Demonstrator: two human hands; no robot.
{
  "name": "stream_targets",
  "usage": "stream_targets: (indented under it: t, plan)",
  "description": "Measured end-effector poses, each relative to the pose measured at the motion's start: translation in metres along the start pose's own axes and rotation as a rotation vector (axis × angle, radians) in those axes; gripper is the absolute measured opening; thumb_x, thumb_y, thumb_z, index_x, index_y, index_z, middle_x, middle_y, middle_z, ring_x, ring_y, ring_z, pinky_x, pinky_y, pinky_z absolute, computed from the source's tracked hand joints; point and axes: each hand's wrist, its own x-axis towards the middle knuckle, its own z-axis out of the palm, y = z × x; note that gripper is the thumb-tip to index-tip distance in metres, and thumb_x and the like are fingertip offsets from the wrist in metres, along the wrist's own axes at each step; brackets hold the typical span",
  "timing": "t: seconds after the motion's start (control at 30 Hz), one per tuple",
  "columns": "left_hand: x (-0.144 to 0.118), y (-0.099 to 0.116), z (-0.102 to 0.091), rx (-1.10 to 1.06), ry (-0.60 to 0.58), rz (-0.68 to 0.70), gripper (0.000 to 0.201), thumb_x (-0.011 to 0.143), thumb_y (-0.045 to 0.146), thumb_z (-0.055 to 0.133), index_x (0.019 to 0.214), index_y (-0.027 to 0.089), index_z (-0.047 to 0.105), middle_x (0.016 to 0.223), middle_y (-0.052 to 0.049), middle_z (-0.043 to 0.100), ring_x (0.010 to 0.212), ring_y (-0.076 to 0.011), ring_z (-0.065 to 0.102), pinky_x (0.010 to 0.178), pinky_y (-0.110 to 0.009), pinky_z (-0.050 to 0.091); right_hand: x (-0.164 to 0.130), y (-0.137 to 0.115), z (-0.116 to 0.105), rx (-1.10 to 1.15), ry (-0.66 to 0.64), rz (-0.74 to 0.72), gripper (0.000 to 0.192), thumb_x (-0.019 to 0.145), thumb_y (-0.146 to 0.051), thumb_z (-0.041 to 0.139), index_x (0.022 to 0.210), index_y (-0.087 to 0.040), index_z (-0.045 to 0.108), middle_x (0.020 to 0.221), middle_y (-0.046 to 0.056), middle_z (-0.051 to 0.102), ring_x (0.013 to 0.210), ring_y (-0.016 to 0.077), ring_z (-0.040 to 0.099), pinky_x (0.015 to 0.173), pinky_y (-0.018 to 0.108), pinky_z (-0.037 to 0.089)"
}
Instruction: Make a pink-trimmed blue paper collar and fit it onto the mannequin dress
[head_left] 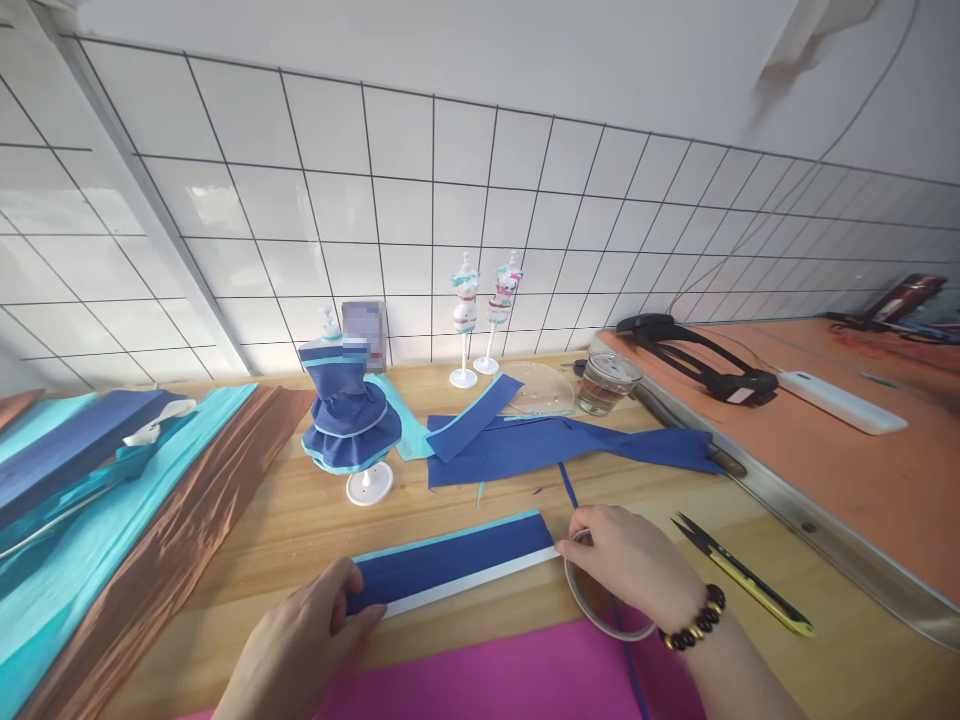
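Observation:
A dark blue strip (450, 562) with a light blue upper edge and a white lower edge lies across the wooden table in front of me. Its left end is between the thumb and fingers of my left hand (307, 625). At the right end, my right hand (626, 560) pinches the corner by the white band (472, 580). Under my right hand is a round, ring-like object (637, 632), partly hidden; it may be a roll of tape. Magenta sheet material (480, 680) covers the near edge.
A small dress form (349, 410) wears a blue ruffled dress. Behind are two bare forms (464, 320), blue pieces (502, 450) and a glass (607, 380). Yellow thread snips (742, 575) lie right, beside an orange-topped surface (840, 480). Coloured sheets (187, 480) lie left.

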Motion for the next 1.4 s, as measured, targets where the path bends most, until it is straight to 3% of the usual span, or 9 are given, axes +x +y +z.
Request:
stream_targets:
  t: [0.57, 0.8, 1.17, 1.27, 1.4]
  plan:
    - [0.001, 0.000, 0.001, 0.018, 0.003, -0.016, 0.011, 0.076, 0.036, 0.042, 0.076, 0.025, 0.044, 0.054, 0.007, 0.047, 0.055, -0.0139, 0.051, 0.051, -0.022, 0.027, 0.013, 0.009, 0.002, 0.115, -0.098, -0.018, 0.019, 0.073, -0.033, 0.052, 0.066, -0.019, 0.062, 0.071, 0.004, 0.069, 0.069, 0.0178, 0.061, 0.056, 0.024, 0.035]
    - [0.001, 0.000, 0.000, 0.016, -0.013, -0.018, 0.012, 0.076, 0.036, 0.041, 0.076, 0.024, 0.044, 0.055, 0.007, 0.047, 0.055, -0.0141, 0.051, 0.051, -0.022, 0.027, 0.020, 0.019, 0.004, 0.175, -0.197, -0.064, 0.023, 0.076, -0.034, 0.050, 0.069, -0.018, 0.064, 0.066, 0.002, 0.067, 0.062, 0.0147, 0.059, 0.051, 0.022, 0.034]
    - [-0.002, 0.002, -0.008, -0.008, -0.054, 0.008, 0.014, 0.077, 0.037, 0.041, 0.076, 0.024, 0.045, 0.061, 0.005, 0.052, 0.062, -0.0148, 0.054, 0.054, -0.022, 0.029, 0.033, 0.017, 0.009, 0.071, -0.275, -0.031, 0.024, 0.075, -0.032, 0.057, 0.061, -0.014, 0.063, 0.054, -0.001, 0.058, 0.059, 0.0143, 0.056, 0.049, 0.022, 0.033]
    - [-0.002, 0.000, -0.008, -0.014, -0.044, 0.011, 0.015, 0.077, 0.038, 0.041, 0.077, 0.024, 0.046, 0.061, 0.005, 0.052, 0.062, -0.0156, 0.054, 0.054, -0.023, 0.028, 0.037, 0.015, 0.009, -0.005, -0.350, -0.026, 0.024, 0.080, -0.033, 0.055, 0.072, -0.012, 0.064, 0.065, -0.001, 0.061, 0.065, 0.0150, 0.059, 0.056, 0.024, 0.042]
    - [0.001, -0.006, -0.003, -0.048, -0.035, 0.030, 0.014, 0.076, 0.038, 0.043, 0.077, 0.024, 0.046, 0.059, 0.005, 0.051, 0.062, -0.0160, 0.053, 0.054, -0.023, 0.027, 0.042, 0.012, 0.008, -0.120, -0.467, -0.013, 0.021, 0.087, -0.033, 0.049, 0.098, -0.018, 0.059, 0.102, 0.004, 0.061, 0.083, 0.0160, 0.059, 0.073, 0.034, 0.050]
